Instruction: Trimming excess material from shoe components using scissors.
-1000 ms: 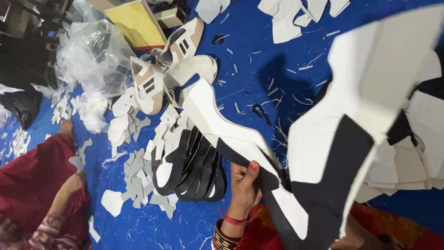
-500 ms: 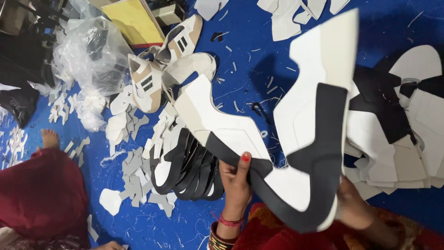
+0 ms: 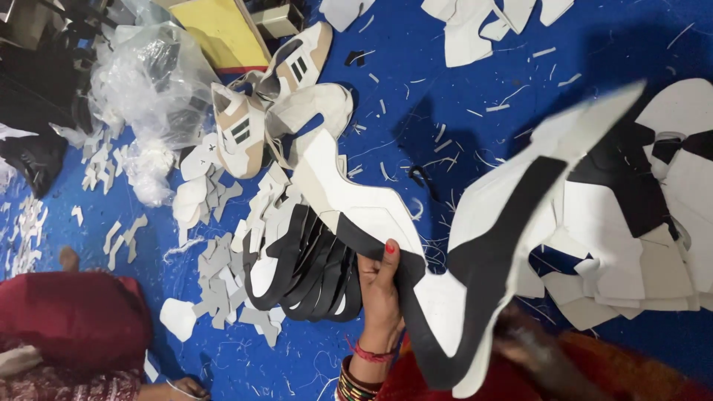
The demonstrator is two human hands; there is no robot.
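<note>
The left hand (image 3: 380,293) is gripping a big white-and-black V-shaped shoe piece (image 3: 445,245) above the blue mat (image 3: 445,89), its bend pointing toward the person and arms spreading away, while the blurred right hand (image 3: 531,349) is touching its lower edge, finger grip unclear.

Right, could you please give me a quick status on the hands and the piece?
Left hand grips white-and-black cut piece, held up. Right hand blurred under it, grip unclear. Stacked cut pieces on blue mat beneath.
</note>
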